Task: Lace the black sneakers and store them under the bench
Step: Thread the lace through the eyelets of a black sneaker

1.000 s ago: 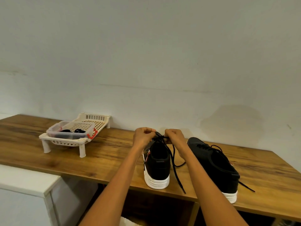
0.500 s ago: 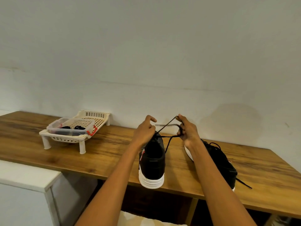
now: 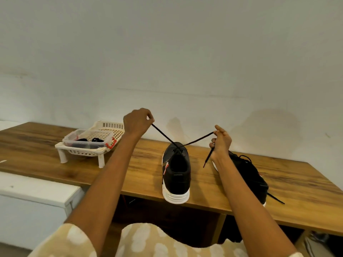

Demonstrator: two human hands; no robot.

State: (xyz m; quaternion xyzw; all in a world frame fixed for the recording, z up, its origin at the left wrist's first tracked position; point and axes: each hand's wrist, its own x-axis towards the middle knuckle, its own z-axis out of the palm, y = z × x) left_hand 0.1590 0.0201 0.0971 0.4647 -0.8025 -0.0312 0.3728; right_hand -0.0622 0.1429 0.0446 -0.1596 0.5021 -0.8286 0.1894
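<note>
Head view: taut lace (image 3: 163, 134), both hands (image 3: 138, 121).

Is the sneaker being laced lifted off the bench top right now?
No, the sneaker stands on its sole on the wooden bench while both hands pull its lace ends upward.

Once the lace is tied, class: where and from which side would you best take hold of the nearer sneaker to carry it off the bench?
Probably the heel collar of the nearer sneaker, taken from above on the near side. Its opening faces up and its heel points at the bench edge, so fingers can hook inside with the thumb on the heel. Both hands, left and right, first release the lace.
</note>
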